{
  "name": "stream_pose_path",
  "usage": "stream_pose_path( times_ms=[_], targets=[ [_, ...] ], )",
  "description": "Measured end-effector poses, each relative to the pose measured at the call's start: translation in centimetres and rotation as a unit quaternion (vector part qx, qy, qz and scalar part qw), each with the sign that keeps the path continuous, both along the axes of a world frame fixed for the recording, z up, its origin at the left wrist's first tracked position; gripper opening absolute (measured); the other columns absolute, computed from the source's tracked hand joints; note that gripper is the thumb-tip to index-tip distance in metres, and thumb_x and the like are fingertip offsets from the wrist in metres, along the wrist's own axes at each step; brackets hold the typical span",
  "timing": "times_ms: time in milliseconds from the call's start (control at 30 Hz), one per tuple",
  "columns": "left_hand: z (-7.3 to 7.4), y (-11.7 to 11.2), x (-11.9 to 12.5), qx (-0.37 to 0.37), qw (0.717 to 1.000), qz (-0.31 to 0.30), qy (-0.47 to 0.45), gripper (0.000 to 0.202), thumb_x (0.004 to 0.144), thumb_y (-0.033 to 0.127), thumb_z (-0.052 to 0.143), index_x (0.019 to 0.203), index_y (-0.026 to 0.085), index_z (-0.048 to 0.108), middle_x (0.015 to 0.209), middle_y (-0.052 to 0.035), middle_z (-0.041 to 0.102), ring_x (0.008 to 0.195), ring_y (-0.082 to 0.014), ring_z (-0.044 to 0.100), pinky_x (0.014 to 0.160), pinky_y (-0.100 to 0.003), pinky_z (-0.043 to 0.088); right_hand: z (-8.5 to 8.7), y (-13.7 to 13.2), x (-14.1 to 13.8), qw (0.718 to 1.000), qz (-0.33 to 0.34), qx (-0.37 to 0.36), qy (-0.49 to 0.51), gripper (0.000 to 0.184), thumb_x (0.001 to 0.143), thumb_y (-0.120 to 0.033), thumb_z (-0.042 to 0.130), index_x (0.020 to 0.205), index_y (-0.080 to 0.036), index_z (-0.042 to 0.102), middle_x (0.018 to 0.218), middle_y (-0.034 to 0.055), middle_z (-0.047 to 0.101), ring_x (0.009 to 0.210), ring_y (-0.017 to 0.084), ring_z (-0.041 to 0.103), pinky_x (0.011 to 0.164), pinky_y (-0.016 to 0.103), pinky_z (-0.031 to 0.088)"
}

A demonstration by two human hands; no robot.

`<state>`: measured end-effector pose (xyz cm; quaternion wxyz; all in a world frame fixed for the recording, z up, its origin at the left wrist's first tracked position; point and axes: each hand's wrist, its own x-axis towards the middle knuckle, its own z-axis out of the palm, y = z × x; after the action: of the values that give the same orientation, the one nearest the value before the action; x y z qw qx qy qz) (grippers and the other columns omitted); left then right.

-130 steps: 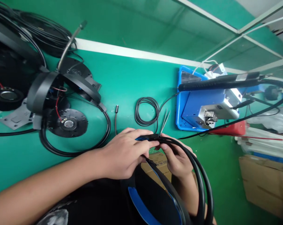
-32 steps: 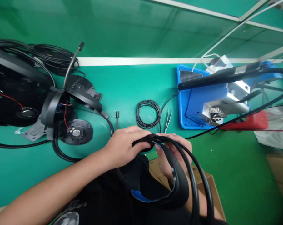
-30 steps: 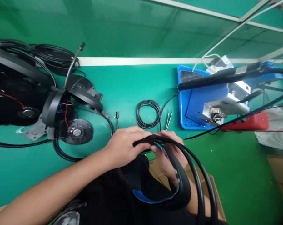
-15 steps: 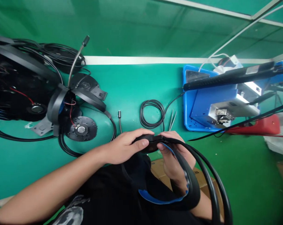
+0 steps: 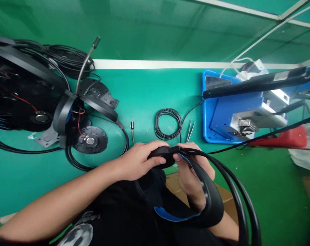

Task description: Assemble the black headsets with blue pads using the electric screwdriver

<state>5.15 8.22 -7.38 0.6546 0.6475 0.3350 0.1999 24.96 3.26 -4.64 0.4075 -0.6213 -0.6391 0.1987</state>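
Turned closer to the right forearm, a black, blue-lined padded headset band [image 5: 213, 205] is being held above the black shirt [image 5: 119, 208], its end narrowly pinched between left hand [image 5: 137, 161] and right hand [image 5: 189, 172]; checking that end's fit appears to be called for next.

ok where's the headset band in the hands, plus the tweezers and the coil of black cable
headset band [image 5: 167, 152], head view, on the black band between the two hands
tweezers [image 5: 190, 131], head view, on the thin metal arms
coil of black cable [image 5: 157, 124], head view, on the loop's left side
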Motion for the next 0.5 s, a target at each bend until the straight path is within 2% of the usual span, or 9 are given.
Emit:
stream_pose_path(
  times_ms=[133,233,367,433,500],
  targets=[
    [0.1,0.5,-0.1,-0.022,1.0,0.004,-0.005,0.038,0.099,0.047,0.062,0.129,0.025,0.064,0.11,-0.0035,0.078,0.099,-0.024,0.072,0.088,-0.034,0.053,0.3,0.3,-0.2,1.0,0.001,-0.001,0.002,0.009,0.093,-0.026,0.072,0.101,-0.029,0.07,0.089,-0.0031,0.074,0.08,0.015,0.072,0.075,0.028,0.061],
    [0.5,0.8,-0.1,-0.036,0.999,0.001,-0.011,0.03,0.092,0.041,0.071,0.115,0.022,0.065,0.099,-0.0011,0.074,0.088,-0.0201,0.067,0.078,-0.03,0.049,-0.2,0.5,0.1,0.999,0.022,-0.021,0.021,0.009,0.091,-0.024,0.073,0.098,-0.029,0.072,0.087,-0.0031,0.075,0.079,0.016,0.072,0.075,0.029,0.061],
    [1.0,0.8,-0.1,-0.031,0.999,0.024,0.015,0.023,0.088,0.032,0.073,0.096,0.022,0.054,0.075,0.0056,0.06,0.069,-0.0139,0.053,0.062,-0.025,0.037,-1.7,0.3,0.7,0.994,0.043,-0.068,0.072,0.019,0.09,-0.026,0.074,0.109,-0.031,0.073,0.101,-0.0011,0.077,0.09,0.018,0.074,0.079,0.031,0.062],
    [1.2,0.7,0.0,-0.031,0.999,0.034,0.009,0.023,0.088,0.03,0.07,0.094,0.022,0.05,0.076,0.0056,0.059,0.068,-0.0133,0.051,0.062,-0.025,0.036,-2.6,0.3,1.1,0.987,0.039,-0.107,0.115,0.028,0.089,-0.025,0.075,0.116,-0.031,0.071,0.11,0.0008,0.077,0.098,0.02,0.075,0.084,0.032,0.062],
    [1.3,0.8,0.1,-0.035,0.999,0.029,-0.003,0.023,0.088,0.029,0.069,0.092,0.022,0.048,0.079,0.0051,0.059,0.069,-0.013,0.05,0.064,-0.025,0.037,-3.6,0.3,1.3,0.981,0.029,-0.118,0.149,0.032,0.085,-0.024,0.078,0.116,-0.03,0.069,0.11,0.0018,0.077,0.098,0.02,0.075,0.086,0.033,0.063]
  ],
)
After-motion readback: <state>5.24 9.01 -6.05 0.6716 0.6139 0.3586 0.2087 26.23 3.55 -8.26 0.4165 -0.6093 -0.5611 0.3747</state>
